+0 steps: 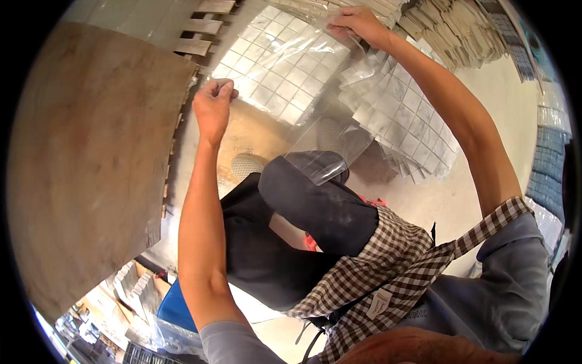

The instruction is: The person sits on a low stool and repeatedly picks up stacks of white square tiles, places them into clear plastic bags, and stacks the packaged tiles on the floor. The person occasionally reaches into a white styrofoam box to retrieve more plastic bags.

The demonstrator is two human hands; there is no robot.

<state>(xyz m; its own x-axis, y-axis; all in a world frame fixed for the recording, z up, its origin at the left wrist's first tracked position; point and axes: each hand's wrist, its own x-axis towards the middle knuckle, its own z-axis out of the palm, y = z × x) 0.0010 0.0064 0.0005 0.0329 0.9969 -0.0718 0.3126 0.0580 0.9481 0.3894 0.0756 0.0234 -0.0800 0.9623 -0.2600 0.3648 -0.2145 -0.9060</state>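
A thin clear plastic film (330, 145) spreads between my hands, and its lower part hangs down near my knees. My left hand (215, 108) is closed, pinching the film's edge at the near left corner of a mosaic tile sheet. Farther off to the right, my right hand (359, 26) pinches another edge of the film. Beneath the film lies the mosaic tile sheet (280, 64), made of white marbled squares. Glare on the film blurs part of its outline, so I cannot tell whether it wraps the tiles or only covers them.
Loosely fanned mosaic tile sheets (412, 115) are piled right of my knees. More sheets (458, 30) are stacked at the far right. A large wooden board (97, 158) fills the left side, beside pallet slats (203, 25). A blue stool (177, 308) shows below my left arm.
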